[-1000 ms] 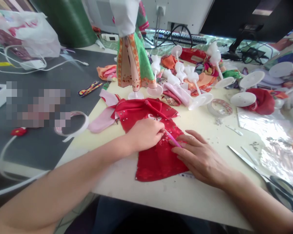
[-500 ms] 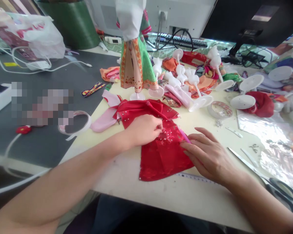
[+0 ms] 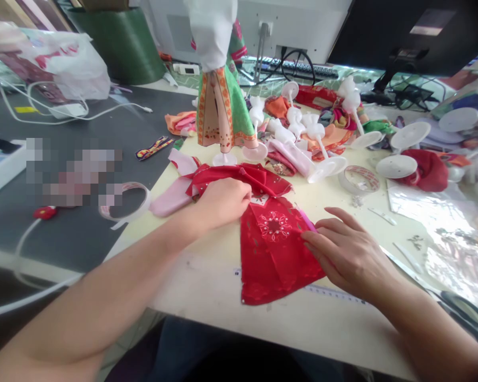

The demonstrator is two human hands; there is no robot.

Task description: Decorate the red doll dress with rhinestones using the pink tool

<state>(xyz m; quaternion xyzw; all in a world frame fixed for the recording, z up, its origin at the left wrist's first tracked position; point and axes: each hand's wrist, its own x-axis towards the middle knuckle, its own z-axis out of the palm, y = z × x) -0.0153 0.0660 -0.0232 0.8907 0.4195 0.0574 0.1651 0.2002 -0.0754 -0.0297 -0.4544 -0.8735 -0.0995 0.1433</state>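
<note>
A red doll-sized garment lies on the pale table, with a white embroidered ring of flowers on its lower panel. My left hand is closed, its curled fingers pinching the cloth at the narrow middle; the fingertips are partly hidden. Just right of them shows a small white patterned patch. At the panel's right edge rests my right hand, fingers stretched and apart, tips on the cloth. A slim pink stick runs under those fingertips. Part of a ruler shows beneath the garment.
Behind the garment stands a dressed doll form. White doll stands and cloth pieces crowd the back right. Tape rolls lie on both sides. Scissors lie by my right forearm. A dark mat is at left.
My left hand has moved left and slightly back, uncovering the white patch and more embroidery. The garment's lower panel and my right hand have shifted a little right.
</note>
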